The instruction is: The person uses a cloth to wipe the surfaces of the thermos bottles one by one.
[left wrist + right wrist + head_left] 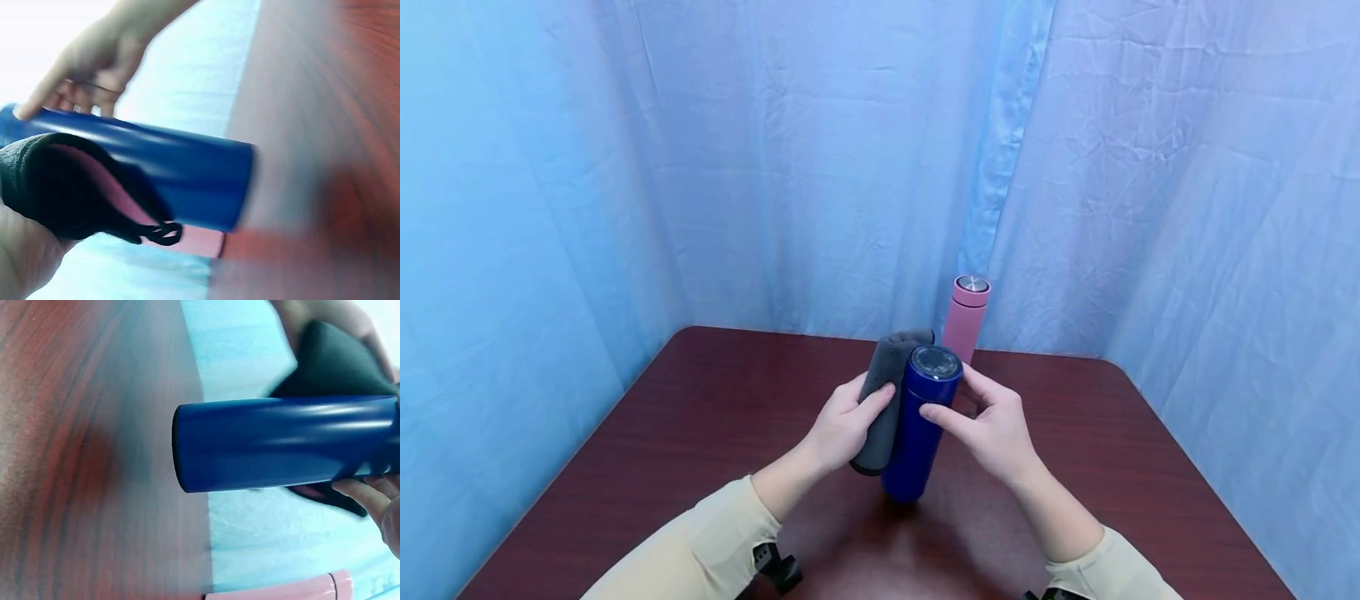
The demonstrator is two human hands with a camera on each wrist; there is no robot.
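A dark blue thermos bottle (917, 442) with a clear-topped cap stands nearly upright, leaning slightly, in front of me. My right hand (1003, 429) grips it just below the cap, thumb at the front and fingers behind. In my left hand (838, 425) is a dark grey fabric bottle sleeve (877, 433), held against the thermos's left side. The left wrist view looks into the sleeve's open end (103, 178), which has a pink lining and a small cord loop (165, 234). The thermos's base (177, 449) shows outside the sleeve in the right wrist view.
A pink thermos bottle (964, 325) with a metallic cap top stands behind the blue one, towards the table's far edge. The reddish-brown table (715, 417) has light blue curtains (820, 167) behind it and on both sides.
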